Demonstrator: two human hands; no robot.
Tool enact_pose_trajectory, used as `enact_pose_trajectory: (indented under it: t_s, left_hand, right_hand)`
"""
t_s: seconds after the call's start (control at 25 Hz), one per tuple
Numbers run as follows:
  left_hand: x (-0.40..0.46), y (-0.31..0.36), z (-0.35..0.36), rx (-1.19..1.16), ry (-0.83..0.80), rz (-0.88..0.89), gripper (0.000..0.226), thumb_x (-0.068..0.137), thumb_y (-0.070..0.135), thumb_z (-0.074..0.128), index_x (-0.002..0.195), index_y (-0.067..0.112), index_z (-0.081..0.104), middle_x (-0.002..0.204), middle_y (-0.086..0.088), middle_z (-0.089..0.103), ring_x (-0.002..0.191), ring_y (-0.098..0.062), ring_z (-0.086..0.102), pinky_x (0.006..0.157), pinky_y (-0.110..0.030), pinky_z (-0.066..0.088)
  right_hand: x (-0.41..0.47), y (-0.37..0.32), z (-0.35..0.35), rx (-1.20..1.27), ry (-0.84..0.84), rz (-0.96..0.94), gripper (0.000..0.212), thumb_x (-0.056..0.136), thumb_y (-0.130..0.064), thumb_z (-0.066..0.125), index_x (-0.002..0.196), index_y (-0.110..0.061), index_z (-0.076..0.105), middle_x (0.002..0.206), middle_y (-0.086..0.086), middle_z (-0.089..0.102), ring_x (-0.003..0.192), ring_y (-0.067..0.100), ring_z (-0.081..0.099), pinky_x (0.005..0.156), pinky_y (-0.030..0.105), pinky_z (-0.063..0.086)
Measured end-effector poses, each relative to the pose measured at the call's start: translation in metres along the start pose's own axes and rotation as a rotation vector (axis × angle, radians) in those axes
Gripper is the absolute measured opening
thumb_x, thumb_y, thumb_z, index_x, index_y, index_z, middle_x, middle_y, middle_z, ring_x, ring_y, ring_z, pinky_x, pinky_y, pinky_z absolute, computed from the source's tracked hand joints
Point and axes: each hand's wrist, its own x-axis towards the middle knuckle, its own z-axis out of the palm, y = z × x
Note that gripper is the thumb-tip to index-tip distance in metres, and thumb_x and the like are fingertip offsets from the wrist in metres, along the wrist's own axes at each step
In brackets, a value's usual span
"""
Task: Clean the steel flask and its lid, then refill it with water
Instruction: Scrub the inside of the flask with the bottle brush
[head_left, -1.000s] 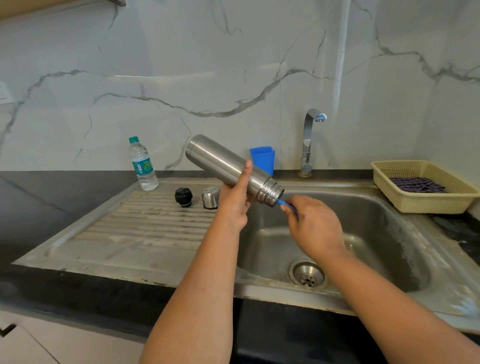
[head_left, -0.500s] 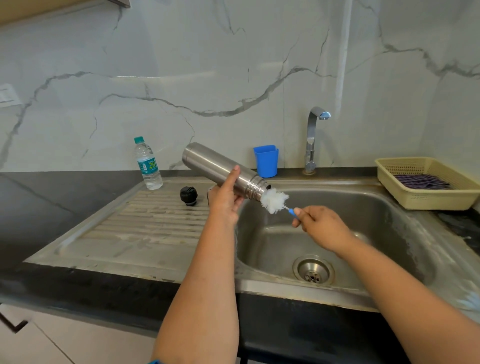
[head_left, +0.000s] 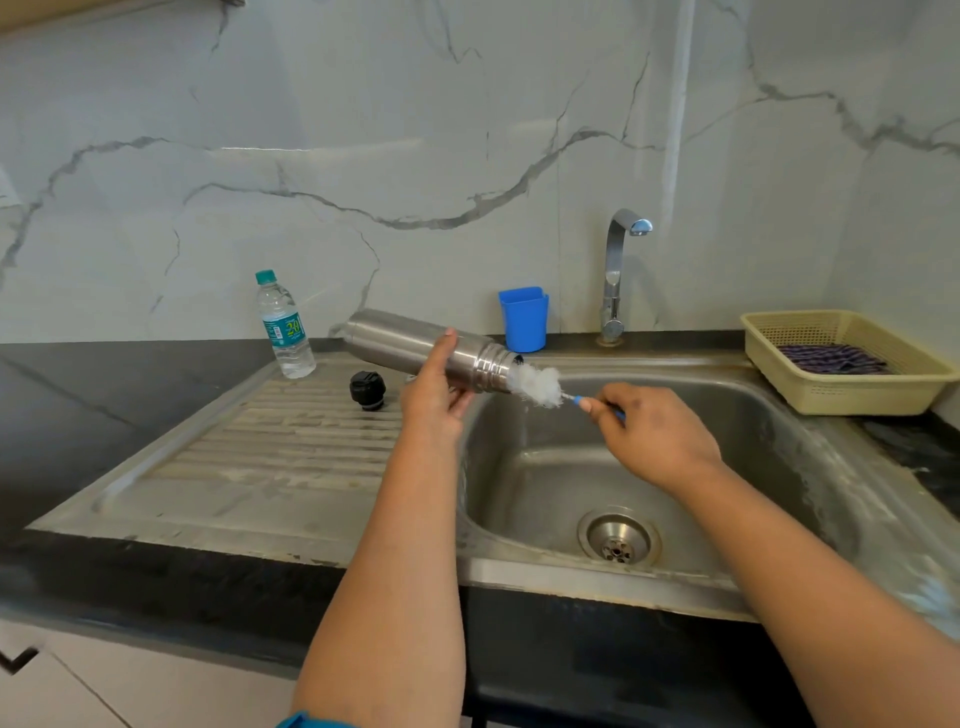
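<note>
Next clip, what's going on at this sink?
A person is scrubbing a steel flask over the sink. The left hand holds the flask tilted, mouth toward the basin; the right hand pinches a bottle brush, its white bristles at the mouth. A black stopper sits on the drainboard.

A home kitchen: steel sink (head_left: 779, 447) with tap (head_left: 615, 275), dark counter (head_left: 104, 395), marble-look wall (head_left: 363, 130), dish basket (head_left: 841, 395).

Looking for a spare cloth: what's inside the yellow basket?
Inside the beige-yellow plastic mesh basket lies a dark purple striped cloth. Anything beneath the cloth is hidden.
</note>
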Motion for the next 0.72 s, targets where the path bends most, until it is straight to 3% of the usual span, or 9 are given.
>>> enact_pose_trajectory:
  t_s: [0.12,0.28,0.32,0.44,0.6,0.72]
  left_hand:
    - [-0.002,0.004,-0.002,0.012,0.015,0.029,0.057,0.075,0.028,0.083,0.119,0.006,0.055,0.111,-0.014,0.069,0.093,-0.022,0.070,0.054,-0.025,0.057]
    - [-0.004,0.005,0.002,0.015,0.028,0.085,0.035,0.079,0.025,0.080,0.102,0.011,0.058,0.096,-0.005,0.069,0.079,-0.014,0.068,0.048,-0.018,0.053]
    - [-0.004,0.004,0.002,0.019,0.033,0.094,0.036,0.079,0.025,0.080,0.103,0.010,0.058,0.097,-0.006,0.069,0.079,-0.014,0.068,0.047,-0.018,0.053]
    - [0.000,0.000,-0.001,0.026,0.077,0.102,0.040,0.076,0.024,0.083,0.103,0.008,0.057,0.104,-0.011,0.070,0.086,-0.019,0.070,0.052,-0.023,0.056]
    - [0.002,0.000,-0.005,-0.042,0.171,0.095,0.048,0.074,0.025,0.085,0.096,0.008,0.046,0.091,-0.008,0.062,0.082,-0.021,0.068,0.073,-0.036,0.061]
    - [0.009,0.006,-0.015,-0.070,0.214,0.128,0.048,0.072,0.030,0.086,0.094,0.010,0.048,0.095,-0.009,0.065,0.080,-0.021,0.070,0.075,-0.037,0.061]
  right_hand:
    - [0.001,-0.003,-0.003,-0.004,-0.067,-0.024,0.038,0.098,-0.045,0.042,0.081,-0.017,0.061,0.067,-0.001,0.057,0.064,0.018,0.054,0.056,0.032,0.043]
    - [-0.001,-0.011,-0.012,0.643,-0.429,0.347,0.037,0.099,-0.038,0.047,0.080,-0.012,0.065,0.056,-0.001,0.041,0.045,0.010,0.031,0.045,0.021,0.024]
    - [-0.002,-0.010,-0.014,0.669,-0.462,0.367,0.037,0.099,-0.038,0.047,0.081,-0.012,0.066,0.056,-0.001,0.039,0.045,0.009,0.028,0.045,0.020,0.022]
    - [-0.005,-0.007,-0.009,0.266,-0.284,0.143,0.039,0.098,-0.041,0.046,0.077,-0.016,0.066,0.058,-0.004,0.047,0.054,0.010,0.046,0.051,0.022,0.033]
    - [-0.015,-0.013,-0.006,-0.186,-0.051,-0.113,0.039,0.099,-0.048,0.037,0.081,-0.020,0.055,0.068,-0.004,0.055,0.062,0.018,0.054,0.056,0.033,0.045]
    - [-0.018,0.000,-0.012,-0.145,-0.073,-0.069,0.034,0.098,-0.048,0.039,0.080,-0.023,0.055,0.067,-0.005,0.055,0.062,0.017,0.055,0.056,0.032,0.046]
